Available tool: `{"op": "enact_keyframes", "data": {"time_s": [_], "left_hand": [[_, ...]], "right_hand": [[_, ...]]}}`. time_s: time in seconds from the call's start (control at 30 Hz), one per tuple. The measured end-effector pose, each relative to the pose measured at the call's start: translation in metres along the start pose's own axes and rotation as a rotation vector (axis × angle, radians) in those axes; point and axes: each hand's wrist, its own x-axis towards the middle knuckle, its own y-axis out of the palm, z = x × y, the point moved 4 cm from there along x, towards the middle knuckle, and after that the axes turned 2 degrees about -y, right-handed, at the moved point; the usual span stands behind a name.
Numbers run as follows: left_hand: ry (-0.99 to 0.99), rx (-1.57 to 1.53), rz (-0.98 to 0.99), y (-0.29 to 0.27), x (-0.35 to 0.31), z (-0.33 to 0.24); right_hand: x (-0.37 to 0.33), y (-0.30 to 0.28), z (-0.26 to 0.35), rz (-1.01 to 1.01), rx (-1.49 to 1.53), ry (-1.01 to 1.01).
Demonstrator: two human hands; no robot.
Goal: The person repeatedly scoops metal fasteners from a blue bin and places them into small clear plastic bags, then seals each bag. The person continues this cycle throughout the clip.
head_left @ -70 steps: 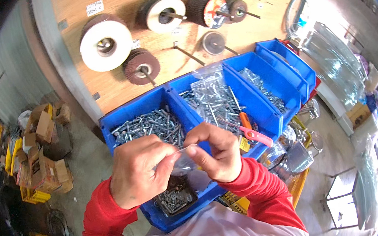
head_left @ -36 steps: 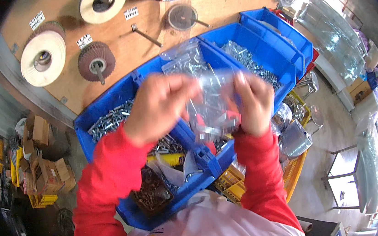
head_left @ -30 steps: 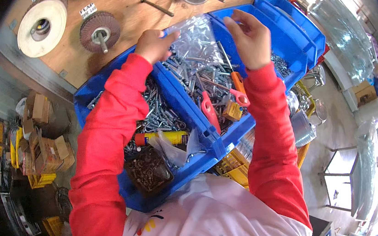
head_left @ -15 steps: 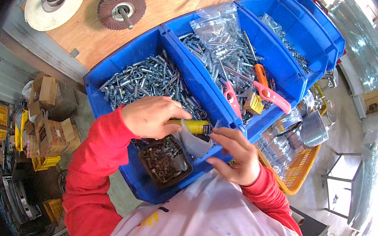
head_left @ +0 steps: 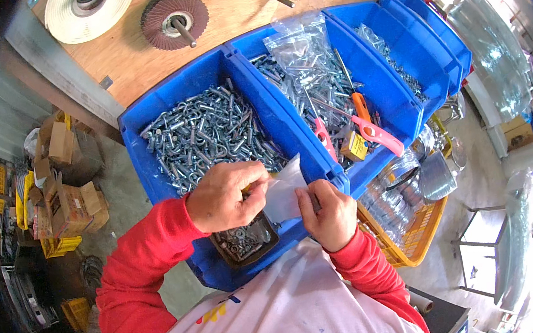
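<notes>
A small translucent plastic bag is stretched between my two hands over the near edge of a blue bin. My left hand pinches the bag's left edge, and my right hand grips its right side between thumb and fingers. Under my left hand sits a dark square tray of small metal hardware, partly covered by the hand. Farther off in the bin lies a heap of shiny metal hooks and bolts. The yellow cylinder behind my hands is almost wholly hidden.
To the right, another blue bin holds plastic bags, two pink-handled lighters, an orange-handled tool and a yellow box. A yellow basket stands lower right. Grinding discs hang on the plywood behind.
My right hand has closed from spread fingers onto the bag. My left hand has come nearer me and right, now pinching the bag's edge. The bag is held higher, covering the yellow cylinder.
</notes>
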Motion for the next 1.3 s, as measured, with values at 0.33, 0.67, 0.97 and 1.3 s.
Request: {"op": "enact_keyframes", "data": {"time_s": [0.33,0.67,0.97,1.3], "left_hand": [[-0.258,-0.436,-0.091,0.004,0.004,0.014],[-0.259,-0.381,-0.072,0.002,-0.002,0.018],[-0.569,-0.913,0.028,0.016,-0.002,0.047],[-0.669,-1.168,-0.039,0.03,-0.011,0.064]], "right_hand": [[0.033,-0.023,0.013,0.191,-0.012,-0.19],[0.04,-0.019,0.006,0.191,0.324,0.0],[0.043,0.001,0.02,0.179,-0.103,-0.405],[0.028,0.032,0.02,0.173,-0.054,-0.456]]}}
